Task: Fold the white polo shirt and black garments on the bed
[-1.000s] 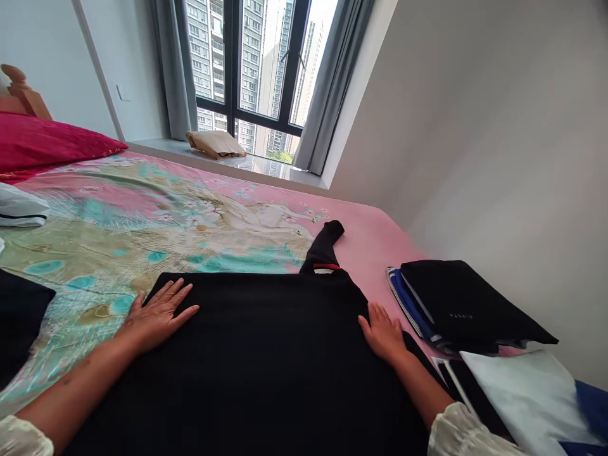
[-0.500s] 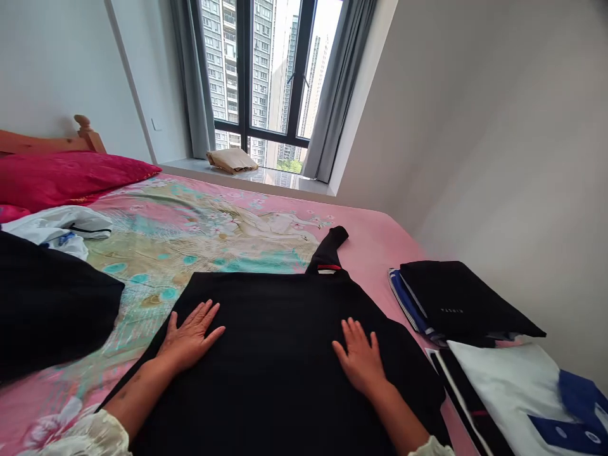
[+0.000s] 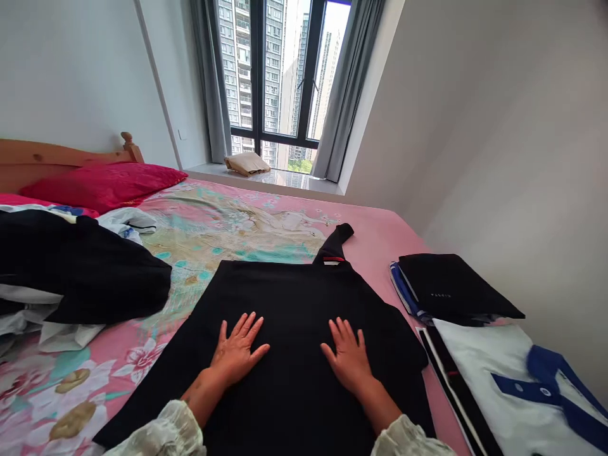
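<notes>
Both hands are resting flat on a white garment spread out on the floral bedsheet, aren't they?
Not quite: the garment is black, not white. The head view shows the left hand and right hand resting flat on the black garment, spread out on the floral bedsheet.

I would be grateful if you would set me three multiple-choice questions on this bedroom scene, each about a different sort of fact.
1. Where does the tan bundle lie? A) on the windowsill B) on the floor C) on the headboard
2. What colour is the pillow by the headboard? A) blue B) grey C) deep red
3. How does the black garment lie under the left hand and right hand? A) bunched in a ball B) spread flat C) hanging up

1: A, the bundle sits on the windowsill before the glass.
2: C, the pillow shows a deep crimson red.
3: B, the garment lies smooth on the bed beneath both palms.
</notes>
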Demonstrator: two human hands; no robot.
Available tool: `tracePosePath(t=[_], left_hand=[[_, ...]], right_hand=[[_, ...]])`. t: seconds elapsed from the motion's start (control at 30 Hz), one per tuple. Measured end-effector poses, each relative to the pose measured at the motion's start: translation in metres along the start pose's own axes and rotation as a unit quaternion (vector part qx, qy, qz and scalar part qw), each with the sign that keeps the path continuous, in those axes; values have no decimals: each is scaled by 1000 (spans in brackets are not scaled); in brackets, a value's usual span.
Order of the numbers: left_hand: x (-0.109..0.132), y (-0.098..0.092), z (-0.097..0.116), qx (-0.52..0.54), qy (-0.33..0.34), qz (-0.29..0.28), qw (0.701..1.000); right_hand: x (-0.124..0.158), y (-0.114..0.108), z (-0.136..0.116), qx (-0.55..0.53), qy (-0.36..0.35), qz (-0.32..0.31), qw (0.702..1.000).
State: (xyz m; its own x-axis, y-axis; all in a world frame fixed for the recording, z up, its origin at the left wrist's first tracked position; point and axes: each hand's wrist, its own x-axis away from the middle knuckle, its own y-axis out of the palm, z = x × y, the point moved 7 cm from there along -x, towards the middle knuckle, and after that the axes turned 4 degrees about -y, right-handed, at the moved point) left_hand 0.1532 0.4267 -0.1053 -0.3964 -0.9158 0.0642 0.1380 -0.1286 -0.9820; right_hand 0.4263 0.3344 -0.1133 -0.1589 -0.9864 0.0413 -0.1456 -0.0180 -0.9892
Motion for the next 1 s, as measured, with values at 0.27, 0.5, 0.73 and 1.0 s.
tracePosePath(t=[0.27, 0.5, 0.73, 1.0], left_hand=[[74, -34, -134, -121, -235, 56, 963], [110, -19, -3, -56, -20, 75, 995], [175, -8, -115, -77, -190, 89, 975], [176, -34, -90, -60, -179, 145, 971]], right_hand=[[78, -14, 137, 132, 215, 0, 968], [107, -23, -25, 1, 23, -2, 1000], [174, 14, 69, 81, 155, 8, 985], [182, -30, -7, 20, 97, 98, 990]])
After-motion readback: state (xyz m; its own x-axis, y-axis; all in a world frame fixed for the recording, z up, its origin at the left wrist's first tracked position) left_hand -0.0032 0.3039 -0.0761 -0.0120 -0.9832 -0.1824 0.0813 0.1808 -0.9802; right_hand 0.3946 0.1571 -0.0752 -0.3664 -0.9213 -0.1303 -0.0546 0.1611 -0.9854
